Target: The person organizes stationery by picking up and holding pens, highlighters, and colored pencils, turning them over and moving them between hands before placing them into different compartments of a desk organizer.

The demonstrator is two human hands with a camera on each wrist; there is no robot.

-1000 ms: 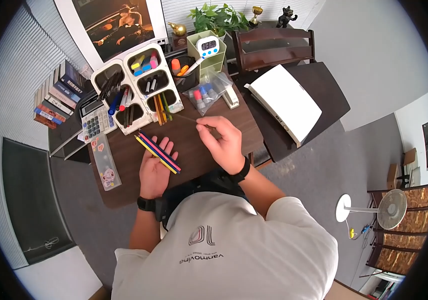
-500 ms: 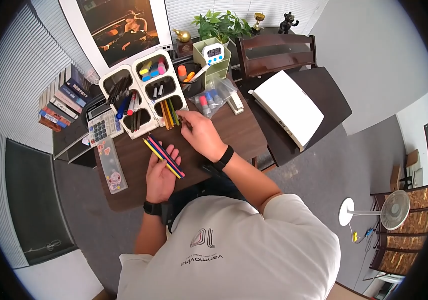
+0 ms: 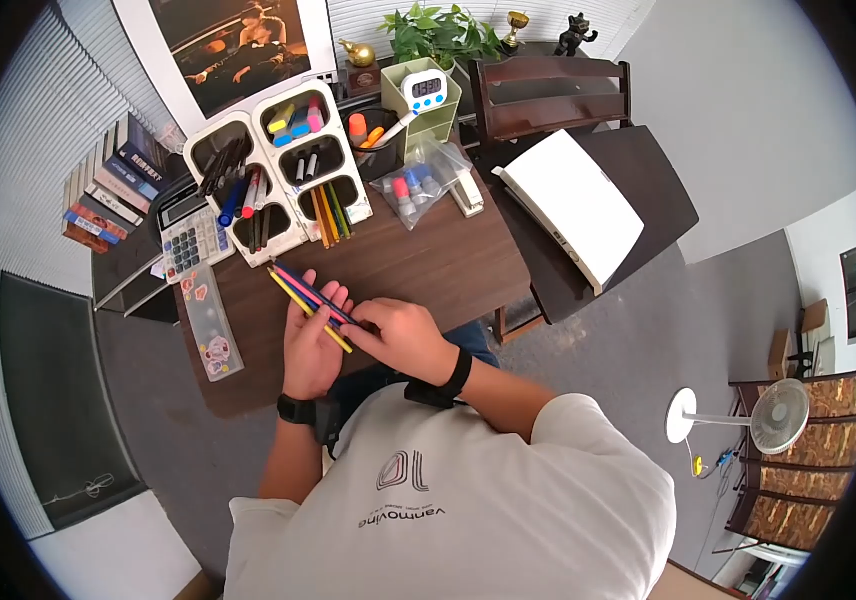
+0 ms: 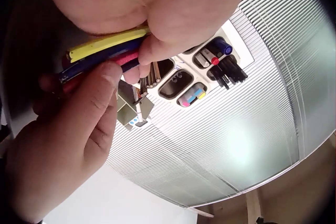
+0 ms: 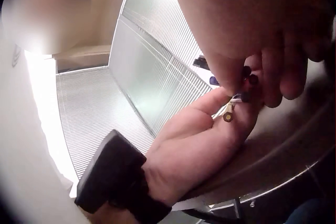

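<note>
Across the palm and fingers of the left hand (image 3: 310,352) lies a small bundle of coloured pencils, its thumb over them. In the head view the yellow pencil (image 3: 293,297) is lowest, beside pink and dark blue ones. The right hand (image 3: 406,338) pinches at the near ends of the bundle, touching the left hand. The left wrist view shows the right thumb and fingers (image 4: 109,71) on the blue and pink pencils, below the yellow pencil (image 4: 105,44). In the right wrist view, pencil ends, one yellow-rimmed (image 5: 228,117), show under the right hand (image 5: 262,29).
Beyond the hands stands a white organizer (image 3: 276,170) with pens, highlighters and upright pencils (image 3: 328,212). A calculator (image 3: 193,245) and sticker-covered case (image 3: 211,325) lie left; a bag of bottles (image 3: 416,185) and a stapler (image 3: 467,195) lie right.
The right hand has come back from beside the organizer's pencil compartment to the bundle, now pinching at its ends. The left hand still holds the pencils, its thumb now over them.
</note>
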